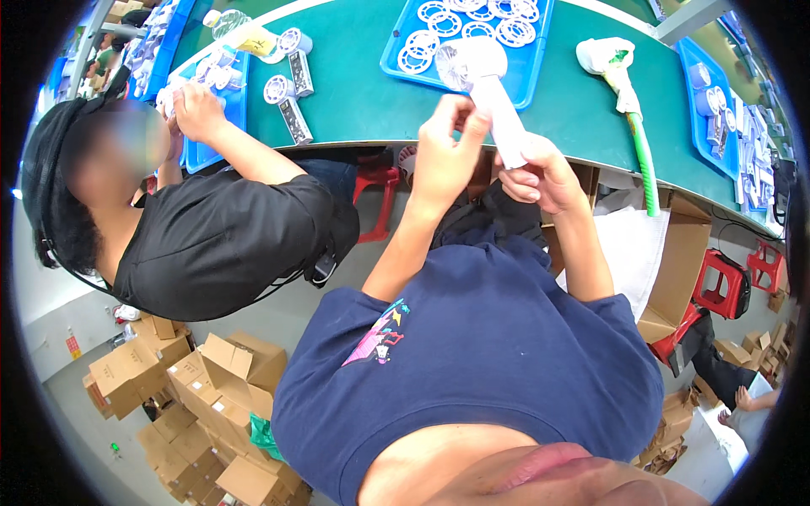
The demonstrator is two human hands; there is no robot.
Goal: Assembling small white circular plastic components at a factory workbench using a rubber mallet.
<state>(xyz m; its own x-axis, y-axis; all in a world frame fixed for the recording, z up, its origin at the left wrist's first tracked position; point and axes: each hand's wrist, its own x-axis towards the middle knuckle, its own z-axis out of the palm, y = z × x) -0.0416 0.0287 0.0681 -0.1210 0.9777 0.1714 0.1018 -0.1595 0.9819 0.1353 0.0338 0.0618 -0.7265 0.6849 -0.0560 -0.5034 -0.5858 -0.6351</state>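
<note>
White handheld unit (508,126) is at upper centre of frame, tilted, round head up and handle down, its head overlapping the blue tray (392,69) in view; can't tell if they touch. Right hand (547,175) pinches the handle's lower end, thumb against fingers. Left hand (451,145) has thumb and fingers curled at the handle's left side; can't tell whether it grips or only touches.

Progress, judged from this view: head and handle look joined, so this piece seems partway or further; finer fit unclear. Loose white rings (445,24) in the tray look unused, so more units probably remain. White-wrapped tool with green handle (643,160) lies on the tabletop (557,101), upper right, out of both hands. Far right, another blue tray (707,152) holds white cylindrical parts (713,99); whether those are finished, can't tell.
</note>
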